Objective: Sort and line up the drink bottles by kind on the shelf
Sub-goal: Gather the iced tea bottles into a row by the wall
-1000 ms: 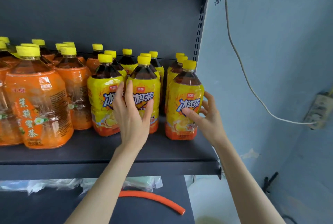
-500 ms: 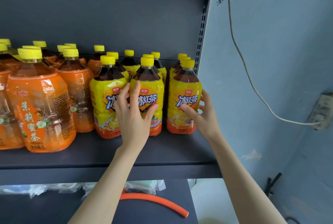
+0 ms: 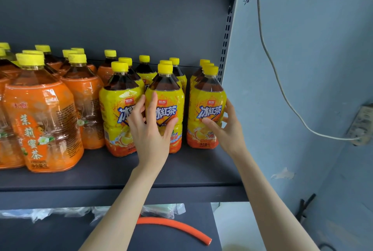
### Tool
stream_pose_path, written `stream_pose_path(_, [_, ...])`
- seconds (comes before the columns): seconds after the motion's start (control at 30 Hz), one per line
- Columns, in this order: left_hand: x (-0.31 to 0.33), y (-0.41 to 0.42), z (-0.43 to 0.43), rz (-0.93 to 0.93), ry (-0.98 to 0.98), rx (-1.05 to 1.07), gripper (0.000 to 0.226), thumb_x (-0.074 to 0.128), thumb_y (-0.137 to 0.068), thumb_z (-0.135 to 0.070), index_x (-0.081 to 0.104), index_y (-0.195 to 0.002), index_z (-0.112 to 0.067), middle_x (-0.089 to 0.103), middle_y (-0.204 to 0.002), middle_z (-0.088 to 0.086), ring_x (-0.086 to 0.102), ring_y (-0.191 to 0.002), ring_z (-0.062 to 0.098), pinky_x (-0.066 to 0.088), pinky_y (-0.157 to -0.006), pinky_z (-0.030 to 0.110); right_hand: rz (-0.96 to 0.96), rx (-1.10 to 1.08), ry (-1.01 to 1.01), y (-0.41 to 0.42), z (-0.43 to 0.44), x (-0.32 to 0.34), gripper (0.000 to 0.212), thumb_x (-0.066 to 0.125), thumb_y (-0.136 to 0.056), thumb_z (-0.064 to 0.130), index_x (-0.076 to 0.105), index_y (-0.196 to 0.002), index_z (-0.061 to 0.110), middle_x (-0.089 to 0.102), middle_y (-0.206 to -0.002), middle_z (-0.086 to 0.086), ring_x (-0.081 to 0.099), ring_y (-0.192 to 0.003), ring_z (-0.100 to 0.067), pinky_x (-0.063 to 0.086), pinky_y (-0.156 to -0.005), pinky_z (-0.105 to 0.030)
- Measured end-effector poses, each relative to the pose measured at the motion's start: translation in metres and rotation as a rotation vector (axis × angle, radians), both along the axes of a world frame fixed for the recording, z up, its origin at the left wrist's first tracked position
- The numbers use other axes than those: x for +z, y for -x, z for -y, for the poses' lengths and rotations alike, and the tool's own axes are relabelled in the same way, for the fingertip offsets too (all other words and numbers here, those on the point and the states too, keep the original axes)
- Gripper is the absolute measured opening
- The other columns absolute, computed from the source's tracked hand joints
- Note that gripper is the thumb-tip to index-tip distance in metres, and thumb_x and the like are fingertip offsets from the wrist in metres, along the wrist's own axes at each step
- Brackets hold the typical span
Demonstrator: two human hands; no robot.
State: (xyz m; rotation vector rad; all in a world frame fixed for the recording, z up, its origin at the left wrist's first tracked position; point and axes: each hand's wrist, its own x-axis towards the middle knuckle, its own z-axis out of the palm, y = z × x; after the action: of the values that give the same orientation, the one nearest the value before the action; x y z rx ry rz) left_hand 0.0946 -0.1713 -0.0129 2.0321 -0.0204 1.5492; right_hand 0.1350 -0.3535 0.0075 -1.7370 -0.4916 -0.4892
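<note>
1. Yellow-labelled iced tea bottles [image 3: 144, 71] stand in three files at centre-right of the frame. They are on the dark shelf [image 3: 191, 172], just right of the orange-labelled jasmine honey tea bottles [image 3: 40, 119].
2. The right hand [image 3: 228, 129] grips the right front bottle [image 3: 207, 97]. Its thumb lies across the label front and its fingers curl round the far side, close to the shelf's perforated upright [image 3: 226, 48].
3. The left hand [image 3: 150, 131] lies spread, fingers fairly straight, against the middle front bottle [image 3: 167, 93] and the left front bottle [image 3: 117, 105]. It looks to me like pressing, not clasping.
4. Every bottle appears full and capped, so I'd expect real weight for its size. The plastic walls should give slightly under a squeeze.
5. The glossy shrink labels look slick, so a one-handed lift by the belly could slip.
6. The safest hold seems to be around the label at mid-height, or the neck under the yellow cap.
7. The bottles are tall and narrow. Sliding them on their bases with a low push should suit better than shoving high, which might topple them into the row behind.
</note>
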Motion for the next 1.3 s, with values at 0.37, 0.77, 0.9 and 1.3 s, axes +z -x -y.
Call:
stream_pose_path(0.37, [0.004, 0.006, 0.0, -0.051, 0.036, -0.033, 0.066, 0.066, -0.084, -0.043, 0.04, -0.14, -0.018, 0.04, -0.138, 0.015, 0.039, -0.123, 0.03, 0.035, -0.095, 0.03, -0.043, -0.007, 0.027, 0.003, 0.0, 0.004, 0.067, 0.07, -0.086, 0.012, 0.035, -0.143, 0.019, 0.054, -0.108, 0.022, 0.053, -0.087, 0.026, 0.044, -0.068, -0.001])
stream_pose_path(0.77, [0.054, 0.026, -0.032, -0.389, -0.143, -0.027, 0.075, 0.062, -0.085, -0.041, 0.029, -0.147, -0.014, 0.037, -0.148, 0.009, 0.055, -0.115, 0.03, 0.05, -0.093, 0.044, -0.044, 0.023, 0.042, 0.054, -0.044, -0.001, 0.038, 0.063, -0.092, 0.025, 0.054, -0.127, 0.015, 0.063, -0.114, 0.005, 0.061, -0.1, -0.003, 0.051, -0.085, -0.022])
stream_pose_path(0.9, [0.059, 0.032, -0.038, -0.388, -0.137, -0.119, 0.069, 0.063, -0.087, -0.033, 0.033, -0.146, -0.015, 0.048, -0.139, 0.01, 0.059, -0.096, 0.018, 0.047, -0.091, 0.032, -0.15, 0.108, 0.099, 0.05, -0.069, -0.005, 0.069, 0.065, -0.09, 0.031, 0.03, -0.148, 0.015, 0.052, -0.135, 0.005, 0.052, -0.121, -0.009, 0.049, -0.1, -0.031])
stream_pose_path(1.3, [0.006, 0.035, -0.051, -0.278, -0.043, -0.236, 0.033, 0.061, -0.091, -0.019, 0.063, -0.118, 0.0, 0.072, -0.097, 0.014, 0.069, -0.085, 0.026, 0.058, -0.074, 0.041, -0.08, -0.053, 0.104, 0.044, -0.089, -0.023, 0.065, 0.067, -0.088, 0.02, 0.037, -0.146, 0.017, 0.06, -0.129, 0.006, 0.057, -0.115, -0.005, 0.049, -0.088, -0.012])
